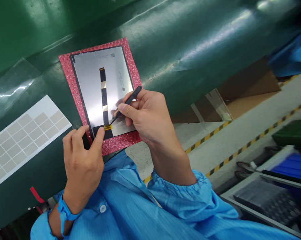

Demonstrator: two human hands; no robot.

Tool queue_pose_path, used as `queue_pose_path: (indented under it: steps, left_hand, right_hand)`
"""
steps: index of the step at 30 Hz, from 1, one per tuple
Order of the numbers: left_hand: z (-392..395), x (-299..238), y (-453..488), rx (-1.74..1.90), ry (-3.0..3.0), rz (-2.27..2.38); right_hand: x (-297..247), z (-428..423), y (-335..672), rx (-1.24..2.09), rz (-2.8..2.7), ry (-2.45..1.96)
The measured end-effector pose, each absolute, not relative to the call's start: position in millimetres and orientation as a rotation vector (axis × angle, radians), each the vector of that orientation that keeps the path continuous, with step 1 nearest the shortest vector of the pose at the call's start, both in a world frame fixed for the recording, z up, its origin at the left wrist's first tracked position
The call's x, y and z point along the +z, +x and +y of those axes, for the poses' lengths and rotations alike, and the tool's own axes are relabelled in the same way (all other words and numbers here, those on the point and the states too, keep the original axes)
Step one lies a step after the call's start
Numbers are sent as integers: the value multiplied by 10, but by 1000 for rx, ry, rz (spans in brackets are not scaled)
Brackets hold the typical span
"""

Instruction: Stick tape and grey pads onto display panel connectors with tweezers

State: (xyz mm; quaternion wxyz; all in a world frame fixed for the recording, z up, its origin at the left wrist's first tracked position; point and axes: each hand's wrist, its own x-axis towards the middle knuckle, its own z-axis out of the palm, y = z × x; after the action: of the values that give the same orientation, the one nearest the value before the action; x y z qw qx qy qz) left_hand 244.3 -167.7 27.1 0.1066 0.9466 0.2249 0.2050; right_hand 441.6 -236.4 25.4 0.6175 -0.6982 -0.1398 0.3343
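A display panel lies silver back up on a sheet of pink bubble wrap. Down its middle runs a black flat flex cable with gold patches, ending at yellow tape near the panel's lower edge. My right hand grips black tweezers, tips at the yellow tape. Whether the tips pinch the tape I cannot tell. My left hand rests at the panel's lower left corner, thumb beside the tape, fingers apart and holding nothing.
A white sheet of square grey stickers lies left on the green mat, near a clear plastic film. Beyond the table's right edge are cardboard, a floor with striped tape, and a rack with a blue bin.
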Motion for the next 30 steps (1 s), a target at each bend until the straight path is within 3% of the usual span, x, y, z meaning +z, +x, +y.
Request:
queue_pose_path:
  steps: [30]
  left_hand:
    - [-1879, 347, 2500, 271, 2902, 769]
  right_hand:
    - [208, -2355, 4346, 490, -229, -1566]
